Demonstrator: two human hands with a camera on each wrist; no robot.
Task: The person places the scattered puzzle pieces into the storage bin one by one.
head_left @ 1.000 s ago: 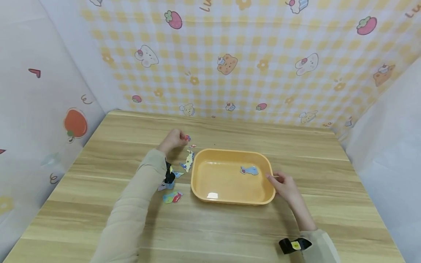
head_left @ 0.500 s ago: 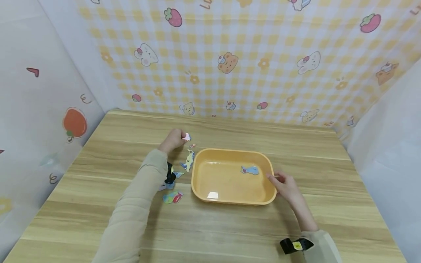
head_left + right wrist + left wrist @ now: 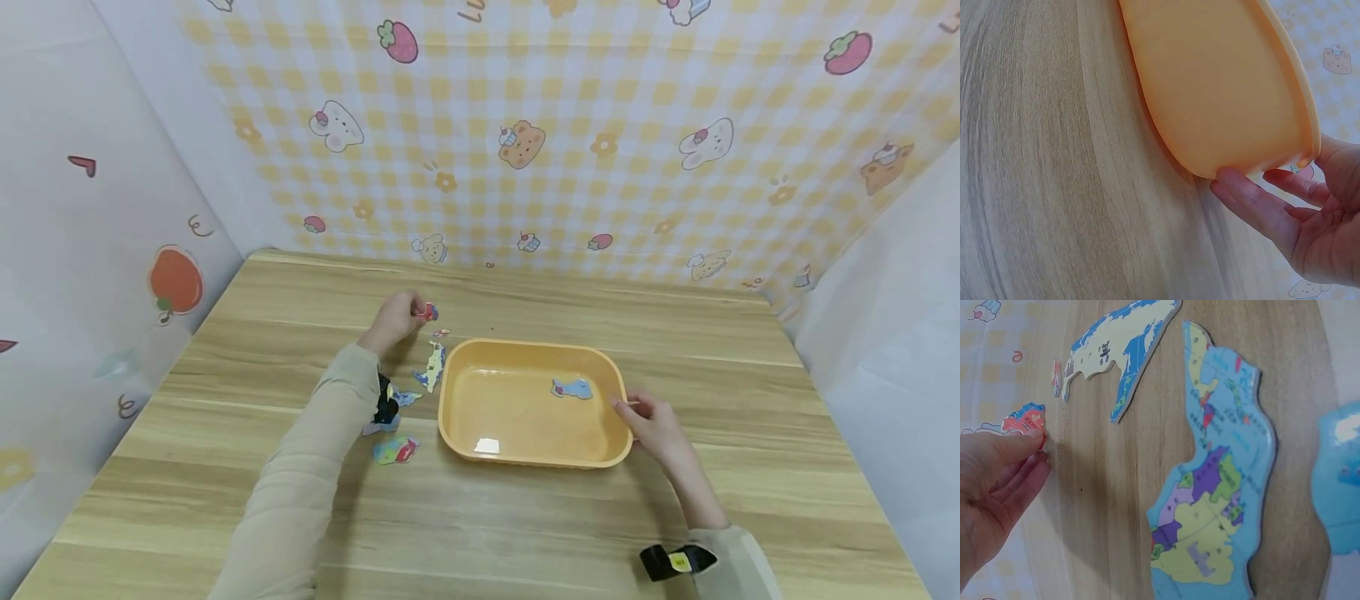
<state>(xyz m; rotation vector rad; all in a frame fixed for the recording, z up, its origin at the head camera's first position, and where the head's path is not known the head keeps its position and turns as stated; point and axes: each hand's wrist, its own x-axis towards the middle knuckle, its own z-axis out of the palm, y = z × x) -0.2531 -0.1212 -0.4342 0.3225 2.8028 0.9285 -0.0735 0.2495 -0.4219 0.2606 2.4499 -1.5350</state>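
My left hand (image 3: 395, 321) pinches a small red-and-blue map puzzle piece (image 3: 1027, 419) between thumb and fingers, near the back of the table. Beside it on the tabletop lie a tiny reddish piece (image 3: 441, 332) and a cream-and-blue map piece (image 3: 432, 367). A larger blue piece with yellow and purple land (image 3: 1210, 487) shows in the left wrist view. With the thumb over the rim and the fingers outside, my right hand (image 3: 652, 427) holds the right end of a yellow plastic tray (image 3: 510, 421). Inside that tray sits one blue-grey piece (image 3: 573, 389).
A green-and-red map piece (image 3: 396, 450) lies left of the tray's near corner. More blue pieces (image 3: 384, 424) are partly hidden under my left wrist and its black strap. Patterned cloth (image 3: 480, 150) stands behind the wooden table (image 3: 480, 533), with pale sheets at both sides.
The small piece in my left hand showed a pale pinkish face half a second ago and shows red and blue now. My right hand keeps its hold on the tray.
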